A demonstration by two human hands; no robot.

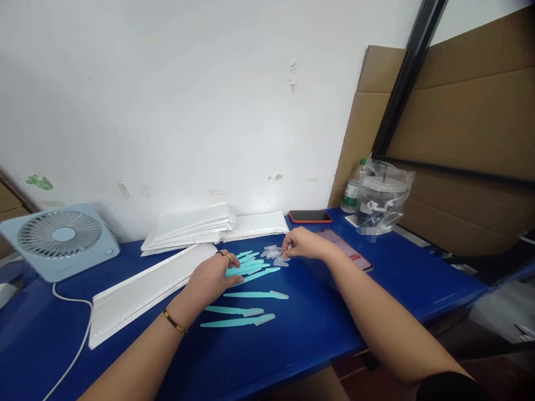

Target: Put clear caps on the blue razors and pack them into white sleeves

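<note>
Several turquoise eyebrow razors (256, 296) lie on the blue table, some loose at the front and others bunched in a pile (251, 266). Over the left part of this pile rests my left hand (215, 273), thumb and fingers apart, touching the razors' handles. Just right of the pile is a small heap of clear plastic caps (273, 253). My right hand (303, 243) is at the heap's right side, its fingertips pinched on a clear cap that they mostly cover.
White padded mailers (188, 225) are stacked by the wall, one (142, 295) lying nearer left. A blue fan (62, 236) with a cable stands far left. Two phones (310, 216) (345, 249), a bottle (351, 192) and a bagged cup (382, 197) occupy the right side.
</note>
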